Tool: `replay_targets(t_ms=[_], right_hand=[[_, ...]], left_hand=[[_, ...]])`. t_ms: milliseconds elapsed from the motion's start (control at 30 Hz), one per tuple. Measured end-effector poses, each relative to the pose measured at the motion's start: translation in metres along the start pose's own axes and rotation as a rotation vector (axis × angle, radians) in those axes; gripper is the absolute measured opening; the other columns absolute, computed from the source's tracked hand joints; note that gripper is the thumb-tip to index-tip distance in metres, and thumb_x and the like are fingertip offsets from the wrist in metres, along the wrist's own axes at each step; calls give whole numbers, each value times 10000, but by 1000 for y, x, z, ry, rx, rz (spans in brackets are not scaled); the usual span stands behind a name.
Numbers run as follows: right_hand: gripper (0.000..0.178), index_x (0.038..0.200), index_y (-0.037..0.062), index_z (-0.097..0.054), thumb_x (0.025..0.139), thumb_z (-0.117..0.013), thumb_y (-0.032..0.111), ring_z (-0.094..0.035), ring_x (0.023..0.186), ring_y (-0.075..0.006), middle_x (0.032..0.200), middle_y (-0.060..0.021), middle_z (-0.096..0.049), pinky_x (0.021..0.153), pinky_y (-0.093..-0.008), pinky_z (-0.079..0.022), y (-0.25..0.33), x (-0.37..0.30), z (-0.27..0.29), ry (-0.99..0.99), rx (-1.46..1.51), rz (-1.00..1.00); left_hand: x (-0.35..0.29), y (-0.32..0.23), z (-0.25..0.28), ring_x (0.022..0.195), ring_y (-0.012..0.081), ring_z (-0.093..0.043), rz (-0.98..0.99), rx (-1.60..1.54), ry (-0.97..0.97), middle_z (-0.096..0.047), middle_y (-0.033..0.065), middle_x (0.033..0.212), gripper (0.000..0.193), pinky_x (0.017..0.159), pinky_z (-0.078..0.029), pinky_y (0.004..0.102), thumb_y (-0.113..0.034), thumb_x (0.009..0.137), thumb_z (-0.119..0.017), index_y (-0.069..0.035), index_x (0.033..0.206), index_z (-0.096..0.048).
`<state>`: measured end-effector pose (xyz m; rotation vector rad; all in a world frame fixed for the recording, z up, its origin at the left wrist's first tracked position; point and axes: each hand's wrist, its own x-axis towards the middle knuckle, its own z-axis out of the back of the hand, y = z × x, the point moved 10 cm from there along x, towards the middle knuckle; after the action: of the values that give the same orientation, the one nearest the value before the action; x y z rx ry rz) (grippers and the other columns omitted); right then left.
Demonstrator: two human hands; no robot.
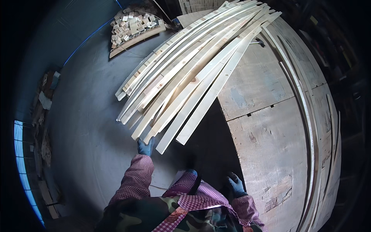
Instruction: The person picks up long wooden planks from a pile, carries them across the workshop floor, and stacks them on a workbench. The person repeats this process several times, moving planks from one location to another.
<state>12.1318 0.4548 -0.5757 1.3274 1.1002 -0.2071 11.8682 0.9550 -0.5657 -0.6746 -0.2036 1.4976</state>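
A fanned stack of long pale wooden strips (pixel 185 69) lies across the worktable, with its near ends sticking out past the edge. My left hand (pixel 145 147), in a blue-grey glove, is closed around the near end of one wooden strip (pixel 157 125) on the left side of the stack. Lower right, beside the table edge, is my right hand (pixel 236 185), also gloved. Its dark fingers are stretched out and it holds nothing that I can see.
The plywood-topped worktable (pixel 262 131) fills the right side. Long thin strips (pixel 307 112) run along its far right part. A dark-headed tool (pixel 259 43) lies by the stack. Short wood blocks (pixel 133 25) are heaped at the back left; scrap wood (pixel 44 100) lines the left wall.
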Motion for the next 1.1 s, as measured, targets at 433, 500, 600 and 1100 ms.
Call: replay_targets(t_ms=[433, 500, 600, 1100], right_hand=[[889, 1323, -26, -307, 710, -712, 473, -472, 1142, -254, 1260, -172, -478, 978, -327, -366, 48, 161, -271, 145, -2, -102], [803, 1270, -8, -394, 709, -717, 467, -532, 1043, -209, 1179, -125, -546, 924, -309, -414, 38, 164, -282, 42, -15, -235], [702, 1250, 15, -456, 748, -687, 448, -543, 1036, -188, 1162, -100, -567, 906, -288, -432, 18, 184, -290, 166, 399, -189], [608, 1204, 38, -500, 690, -769, 218, -577, 964, -203, 1074, -98, -604, 855, -328, -465, 101, 41, -163, 110, 356, -11]], left_hand=[[51, -26, -50, 1035, 180, -531, 93, -437, 379, -540, 99, 1166, 525, 878, -441, 298, -106, 811, -642, -9, 1271, -407], [43, -22, -48, 1039, 232, -542, -138, -401, 397, -543, 130, 1173, 553, 895, -430, 315, -144, 839, -598, -8, 1313, -348], [-15, -52, -79, 1080, 329, -533, -186, 31, 750, -564, 221, 1128, 688, 913, -403, 367, -492, 801, -568, -25, 1279, -409], [-217, -161, -75, 1054, 367, -531, -588, 436, 1121, -507, 329, 1121, 981, 869, -438, 381, -660, 759, -508, 151, 1271, -301]])
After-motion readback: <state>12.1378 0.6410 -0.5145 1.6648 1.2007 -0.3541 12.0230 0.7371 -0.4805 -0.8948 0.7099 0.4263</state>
